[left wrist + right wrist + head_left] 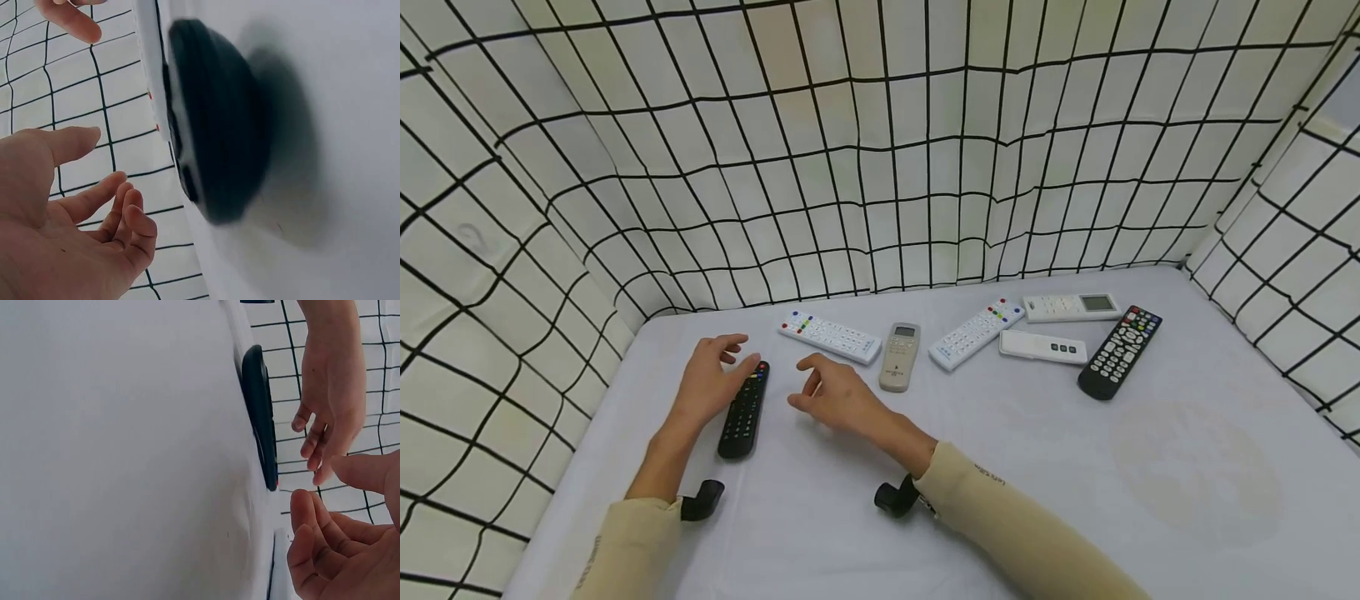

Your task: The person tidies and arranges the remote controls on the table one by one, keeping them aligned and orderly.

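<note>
Honestly, from my station I worry for the black remote (745, 417) on the white table (820, 533): the left hand (707, 383), its thumb above the far end, could brush and turn it. That hand is relaxed, holding nothing; right of this remote, the right hand (841, 396) curves loosely, also empty, with a white remote (830, 337) beyond.

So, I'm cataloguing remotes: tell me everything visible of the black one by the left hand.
The black remote is long, slim and plastic-looking, with a rounded near end. Its buttons look mostly dark, with red and other coloured ones near the far end. It lies face up on the white surface, far end angled slightly right. The left hand hovers by its far end, apparently not touching.
</note>
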Motion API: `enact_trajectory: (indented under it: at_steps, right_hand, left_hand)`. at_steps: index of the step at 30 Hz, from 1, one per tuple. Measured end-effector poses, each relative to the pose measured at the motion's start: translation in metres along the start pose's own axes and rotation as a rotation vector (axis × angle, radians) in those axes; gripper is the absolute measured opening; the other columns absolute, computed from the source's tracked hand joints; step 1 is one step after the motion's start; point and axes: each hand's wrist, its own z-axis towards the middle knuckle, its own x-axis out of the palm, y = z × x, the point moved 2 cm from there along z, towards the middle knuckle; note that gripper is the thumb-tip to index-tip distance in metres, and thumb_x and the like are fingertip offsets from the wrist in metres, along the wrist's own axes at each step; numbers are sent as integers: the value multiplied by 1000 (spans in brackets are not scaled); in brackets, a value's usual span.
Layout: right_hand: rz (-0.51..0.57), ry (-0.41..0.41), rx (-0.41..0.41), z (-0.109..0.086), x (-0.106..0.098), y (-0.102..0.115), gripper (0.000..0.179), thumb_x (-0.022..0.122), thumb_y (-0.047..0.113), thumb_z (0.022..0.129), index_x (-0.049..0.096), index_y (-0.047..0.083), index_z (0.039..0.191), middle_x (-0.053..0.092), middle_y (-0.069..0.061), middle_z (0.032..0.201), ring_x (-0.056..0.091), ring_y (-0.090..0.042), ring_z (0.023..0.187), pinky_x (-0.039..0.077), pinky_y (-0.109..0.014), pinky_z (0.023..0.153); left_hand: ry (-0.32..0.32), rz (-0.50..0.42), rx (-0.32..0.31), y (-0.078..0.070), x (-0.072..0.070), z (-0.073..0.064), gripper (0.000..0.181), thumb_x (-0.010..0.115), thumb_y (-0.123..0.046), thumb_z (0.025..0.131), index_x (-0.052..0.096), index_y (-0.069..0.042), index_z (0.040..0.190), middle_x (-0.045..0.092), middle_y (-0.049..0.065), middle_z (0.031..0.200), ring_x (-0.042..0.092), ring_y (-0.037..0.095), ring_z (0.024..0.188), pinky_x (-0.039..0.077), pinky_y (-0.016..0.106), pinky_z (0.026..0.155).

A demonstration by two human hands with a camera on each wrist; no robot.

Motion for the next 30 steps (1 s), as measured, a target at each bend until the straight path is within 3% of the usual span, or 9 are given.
enact_trajectory:
  at_steps: [15, 30]
  right_hand:
    - [22, -135, 9, -3, -35, -21, 48, 73, 24, 99, 58, 8, 141, 71, -5, 108, 63, -13, 87, 50, -22, 68]
    - [-9, -235, 13, -3, -64, -37, 52, 76, 16, 95, 57, 5, 142, 70, -11, 118, 65, -23, 105, 56, -30, 83]
  left_hand:
    - [14, -82, -68, -22, 18, 10, 56, 57, -26, 106, 44, 2, 153, 41, 32, 149, 47, 45, 139, 48, 57, 109]
    - [60, -115, -122, -30, 31, 20, 63, 58, -26, 106, 37, 5, 157, 38, 33, 155, 45, 46, 144, 47, 56, 111]
